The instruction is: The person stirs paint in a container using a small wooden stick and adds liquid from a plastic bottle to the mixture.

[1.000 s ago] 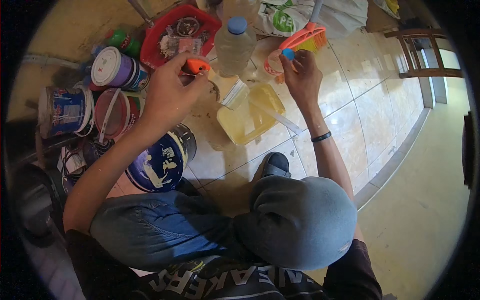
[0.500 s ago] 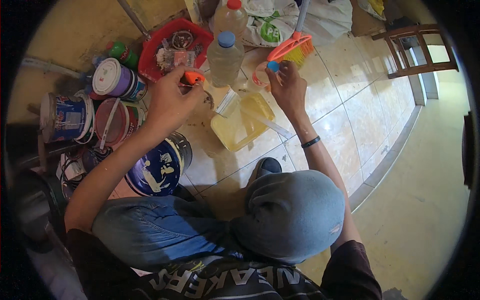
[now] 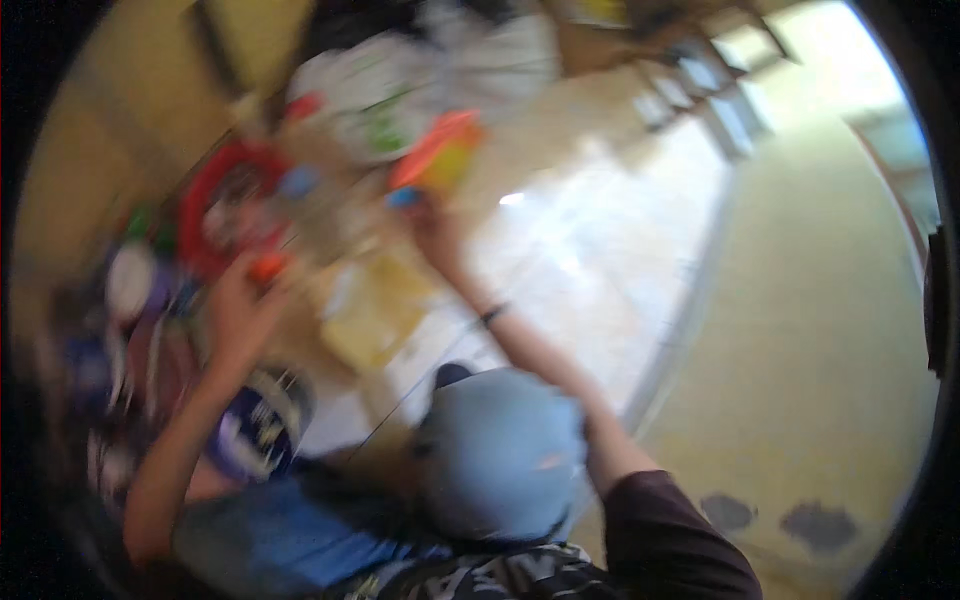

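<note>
The view is smeared by motion. My left hand (image 3: pixel 238 315) is closed around a small orange object (image 3: pixel 267 267) whose kind I cannot make out, close to the red dustpan (image 3: pixel 195 215). Farther right, my right hand (image 3: pixel 438 238) pinches a small round blue piece that looks like a bottle cap (image 3: pixel 403 197), just in front of the orange broom head (image 3: pixel 438 145). On the floor between the hands lies a yellowish shallow tub (image 3: pixel 372 345). A clear bottle with a blue cap (image 3: pixel 298 181) stands behind it.
Paint cans (image 3: pixel 135 282) crowd the left side. A dark blue bucket (image 3: pixel 245 435) stands beside my bent leg. White sacks (image 3: pixel 375 85) lie at the back, and a wooden frame (image 3: pixel 690 75) is at the back right. A tiled ledge edge (image 3: pixel 690 300) runs down the right.
The whole view has swung to the right and blurred, so my hands and the things around them appear farther left. Both hands keep hold of the orange object and the blue piece.
</note>
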A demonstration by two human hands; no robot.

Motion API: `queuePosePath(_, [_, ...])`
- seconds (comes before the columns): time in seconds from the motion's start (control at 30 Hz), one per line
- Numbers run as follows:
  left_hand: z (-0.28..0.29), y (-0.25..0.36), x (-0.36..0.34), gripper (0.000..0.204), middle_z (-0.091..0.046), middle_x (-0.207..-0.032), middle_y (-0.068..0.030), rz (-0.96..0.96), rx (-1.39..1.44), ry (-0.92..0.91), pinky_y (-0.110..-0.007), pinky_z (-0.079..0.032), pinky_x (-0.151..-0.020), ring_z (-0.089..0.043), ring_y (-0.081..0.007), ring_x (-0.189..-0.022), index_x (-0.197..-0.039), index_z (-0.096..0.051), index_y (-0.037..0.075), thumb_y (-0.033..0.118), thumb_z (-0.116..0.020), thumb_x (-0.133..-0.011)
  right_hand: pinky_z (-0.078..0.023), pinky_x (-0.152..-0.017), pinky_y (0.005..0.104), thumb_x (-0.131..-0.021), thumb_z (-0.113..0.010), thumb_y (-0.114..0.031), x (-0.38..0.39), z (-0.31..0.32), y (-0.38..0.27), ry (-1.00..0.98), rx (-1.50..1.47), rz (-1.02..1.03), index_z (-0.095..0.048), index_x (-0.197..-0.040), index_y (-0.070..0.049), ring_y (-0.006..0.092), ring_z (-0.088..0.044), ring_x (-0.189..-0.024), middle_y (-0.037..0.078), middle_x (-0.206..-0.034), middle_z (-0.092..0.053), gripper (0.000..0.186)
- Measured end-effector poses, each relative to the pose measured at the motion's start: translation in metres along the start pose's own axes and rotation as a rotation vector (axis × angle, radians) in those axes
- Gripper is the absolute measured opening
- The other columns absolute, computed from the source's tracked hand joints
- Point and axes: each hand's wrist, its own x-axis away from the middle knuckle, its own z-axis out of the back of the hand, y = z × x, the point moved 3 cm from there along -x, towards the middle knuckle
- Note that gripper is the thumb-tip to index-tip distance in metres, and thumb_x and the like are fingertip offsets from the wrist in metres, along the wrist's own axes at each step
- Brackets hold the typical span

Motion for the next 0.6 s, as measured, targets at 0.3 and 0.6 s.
queuePosePath(0.3, [0.06,-0.08,-0.029,0.033,-0.07,-0.127,-0.0147,-0.14,-0.185,-0.086,-0.034,-0.05,-0.102,-0.066,-0.0238,-0.113,-0.129,-0.066,-0.004,0.018,-0.066,-0.105,-0.052,-0.074,0.0552,-0.095,-0.07,-0.019,-0.028,0.009,-0.092,-0.008,-0.077,0.11,-0.065,-0.116,-0.005,0.0482,-0.067,-0.085,0.025,-0.089,-0.07,0.026])
queuePosePath(0.6, [0.043,-0.027,-0.018,0.022,-0.073,-0.113,-0.0165,-0.19,0.004,-0.09,-0.041,-0.055,-0.087,-0.068,-0.0285,-0.102,-0.113,-0.069,-0.002,0.019,-0.068,-0.106,-0.055,-0.08,0.0522,-0.078,-0.086,-0.024,-0.045,0.013,-0.105,-0.024,-0.041,0.074,-0.07,-0.098,-0.002,0.0434,-0.07,-0.093,0.023,-0.092,-0.072,0.033])
